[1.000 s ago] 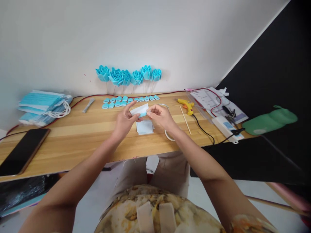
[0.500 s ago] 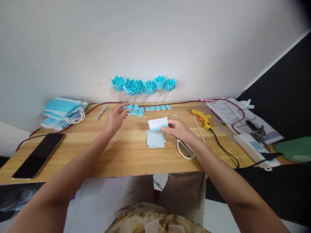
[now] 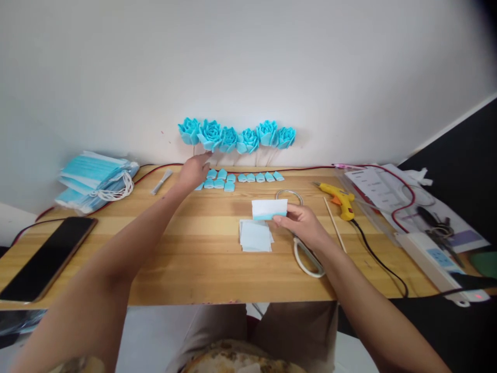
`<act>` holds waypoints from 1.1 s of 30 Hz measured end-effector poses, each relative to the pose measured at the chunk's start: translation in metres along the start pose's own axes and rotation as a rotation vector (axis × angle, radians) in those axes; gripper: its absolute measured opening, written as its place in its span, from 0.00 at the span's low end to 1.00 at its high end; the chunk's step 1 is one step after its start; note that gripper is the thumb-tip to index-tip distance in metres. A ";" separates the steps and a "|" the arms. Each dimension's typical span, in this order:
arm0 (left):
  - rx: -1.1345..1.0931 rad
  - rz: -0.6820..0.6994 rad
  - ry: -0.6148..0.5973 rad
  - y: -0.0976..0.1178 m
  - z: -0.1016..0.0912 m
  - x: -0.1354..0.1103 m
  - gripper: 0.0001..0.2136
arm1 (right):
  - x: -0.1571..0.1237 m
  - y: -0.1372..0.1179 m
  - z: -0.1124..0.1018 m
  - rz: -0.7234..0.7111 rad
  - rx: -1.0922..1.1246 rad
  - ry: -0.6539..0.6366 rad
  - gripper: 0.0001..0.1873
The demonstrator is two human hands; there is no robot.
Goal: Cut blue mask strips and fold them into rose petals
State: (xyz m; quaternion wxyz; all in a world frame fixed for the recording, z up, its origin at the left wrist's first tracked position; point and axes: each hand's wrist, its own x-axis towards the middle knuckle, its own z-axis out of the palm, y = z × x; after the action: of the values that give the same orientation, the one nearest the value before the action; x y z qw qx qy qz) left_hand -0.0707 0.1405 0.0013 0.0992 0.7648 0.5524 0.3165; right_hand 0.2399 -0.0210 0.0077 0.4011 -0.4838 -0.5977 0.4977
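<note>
My right hand [image 3: 301, 221] pinches a folded white and blue piece of mask cloth [image 3: 269, 209] just above a small stack of pale cut squares [image 3: 255, 235] on the wooden table [image 3: 155, 248]. My left hand [image 3: 193, 171] reaches to the far edge, its fingers resting on the left end of a row of small blue folded petals [image 3: 240, 178]. I cannot see whether it holds one. Several blue cloth roses [image 3: 236, 135] on thin sticks lean against the white wall behind the petals.
A pile of blue face masks [image 3: 93, 178] lies at far left, a black phone [image 3: 44, 259] in front of it. White-handled scissors [image 3: 305, 254] lie under my right wrist. A wooden skewer [image 3: 334, 224], yellow glue gun [image 3: 337, 197], power strip [image 3: 435, 259] and papers [image 3: 373, 186] fill the right.
My left hand let go of the folded piece and reached forward to the row of petals. My right hand kept the piece. My view shifted to the left and up.
</note>
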 end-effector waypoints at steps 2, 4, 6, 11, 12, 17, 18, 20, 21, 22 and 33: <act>0.017 -0.023 0.065 -0.009 0.002 0.005 0.26 | -0.002 -0.002 0.001 0.014 -0.003 0.007 0.16; 0.030 -0.045 0.105 -0.016 0.003 0.008 0.26 | -0.003 -0.003 0.001 0.016 -0.010 0.014 0.15; 0.036 -0.059 0.118 -0.022 0.002 0.012 0.25 | -0.004 -0.004 0.001 0.020 -0.009 0.013 0.14; -0.007 -0.068 0.160 -0.031 -0.005 0.015 0.25 | -0.005 -0.003 0.001 0.030 0.008 0.019 0.16; -0.008 -0.077 0.169 -0.032 -0.006 0.015 0.25 | -0.005 -0.003 0.001 0.027 0.007 0.023 0.16; 0.002 -0.104 0.097 -0.038 -0.001 0.005 0.22 | -0.006 -0.003 0.001 0.015 0.012 0.016 0.16; 0.004 -0.103 0.080 -0.038 0.001 0.003 0.22 | -0.006 -0.003 0.001 0.017 0.021 0.012 0.16; 0.002 -0.105 0.064 -0.038 0.004 -0.001 0.22 | -0.005 -0.003 0.001 0.013 0.031 0.007 0.16; -0.001 -0.107 0.058 -0.038 0.005 -0.003 0.22 | -0.004 -0.002 0.001 0.006 0.033 0.005 0.16; -0.006 -0.109 0.051 -0.038 0.006 -0.004 0.23 | -0.003 -0.002 0.001 -0.001 0.033 0.001 0.15; -0.021 -0.072 0.051 -0.009 0.002 -0.016 0.18 | -0.001 -0.001 0.001 -0.021 0.075 -0.011 0.16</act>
State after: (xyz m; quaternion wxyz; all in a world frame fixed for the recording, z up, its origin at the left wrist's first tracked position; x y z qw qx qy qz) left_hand -0.0801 0.1302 -0.0105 0.1044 0.7351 0.5784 0.3381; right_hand 0.2388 -0.0224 0.0085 0.4208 -0.4593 -0.5859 0.5184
